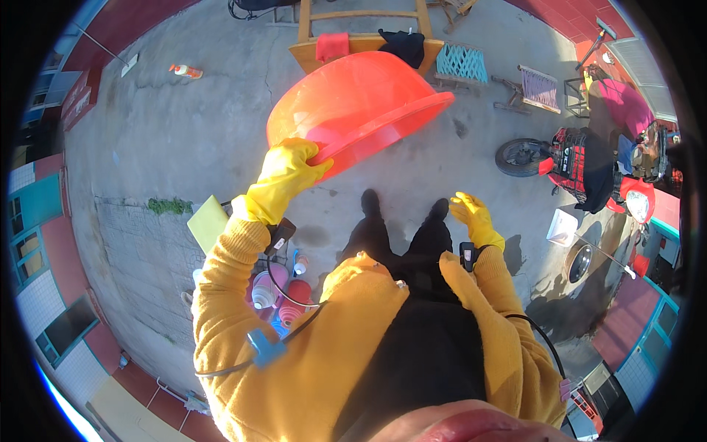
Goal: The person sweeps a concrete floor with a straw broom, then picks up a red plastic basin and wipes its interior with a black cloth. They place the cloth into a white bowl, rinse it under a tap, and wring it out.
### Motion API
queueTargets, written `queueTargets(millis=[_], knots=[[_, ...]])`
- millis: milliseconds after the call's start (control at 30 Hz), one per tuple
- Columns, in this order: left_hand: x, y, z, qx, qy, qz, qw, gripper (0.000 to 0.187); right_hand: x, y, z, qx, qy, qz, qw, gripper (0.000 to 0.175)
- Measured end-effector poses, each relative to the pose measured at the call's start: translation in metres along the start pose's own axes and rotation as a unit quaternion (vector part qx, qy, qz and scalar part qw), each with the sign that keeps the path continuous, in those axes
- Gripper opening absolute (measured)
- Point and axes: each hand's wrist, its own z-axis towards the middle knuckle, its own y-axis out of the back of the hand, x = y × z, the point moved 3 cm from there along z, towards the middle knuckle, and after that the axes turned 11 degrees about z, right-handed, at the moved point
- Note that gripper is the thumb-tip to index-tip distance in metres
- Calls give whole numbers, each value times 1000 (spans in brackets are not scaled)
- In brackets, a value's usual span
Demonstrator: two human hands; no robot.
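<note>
My left hand (293,168), in a yellow rubber glove, grips the rim of a large red plastic basin (353,99). The basin is raised and tilted on its side, its rim facing down and towards me. Most of its inside is hidden. My right hand (473,215), gloved the same way, hangs by my right leg with nothing in it and its fingers apart. Behind the basin stands a wooden bench or chair (364,41), with a red cloth (332,46) and a black cloth (403,47) over its edge.
A red motorcycle (574,166) stands to the right, near folding stools with a blue woven seat (462,62) and a purple one (538,88). A white dustpan (562,227) and a round metal basin (580,263) lie nearer. By my left arm are several plastic bottles (264,295). An orange-and-white bottle (186,71) lies far left.
</note>
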Motion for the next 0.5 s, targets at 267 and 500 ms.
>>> queueTargets(millis=[267, 500], knots=[[44, -40, -86, -30, 142, -95, 985, 37, 11, -116, 34, 66, -1, -81, 995, 37], [62, -43, -98, -69, 267, -260, 925, 33, 45, -148, 50, 100, -12, -142, 985, 37]])
